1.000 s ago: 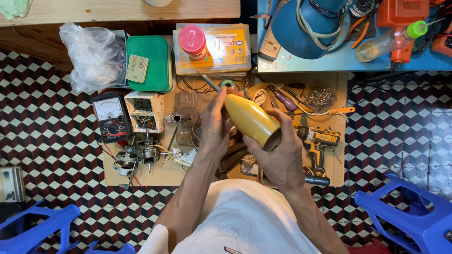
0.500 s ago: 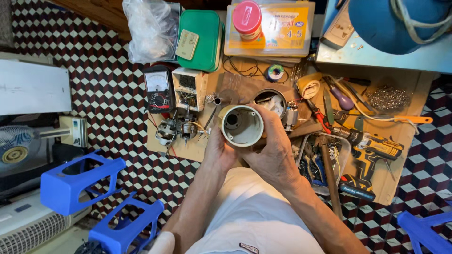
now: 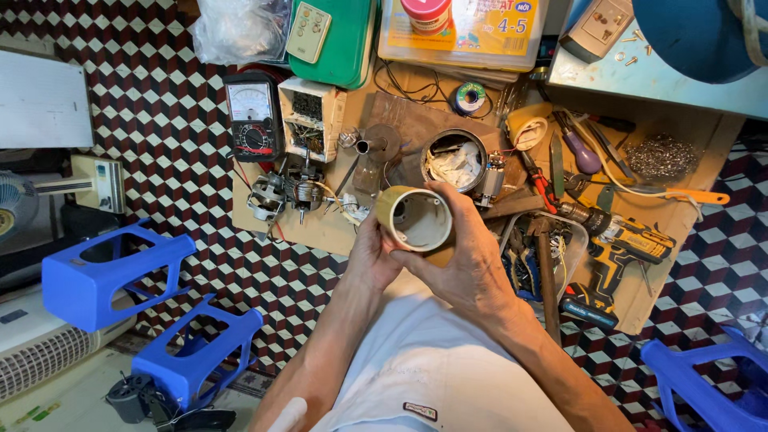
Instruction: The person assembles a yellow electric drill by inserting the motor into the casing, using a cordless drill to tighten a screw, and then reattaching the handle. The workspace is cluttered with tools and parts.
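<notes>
Checkered red, black and white floor tiles [image 3: 160, 128] are seen under a wooden work board [image 3: 336, 232] crowded with tools. Over its near edge a yellow cylindrical housing [image 3: 414, 220], open end up, is gripped by the right hand [image 3: 464, 268] and left hand [image 3: 372, 256], fingers curled around it

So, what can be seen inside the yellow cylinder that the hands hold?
The yellow cylinder is hollow, with its open end toward the camera. Inside show a pale wall and some small holes or marks near the bottom. The right hand and left hand cover its outer sides.
</notes>
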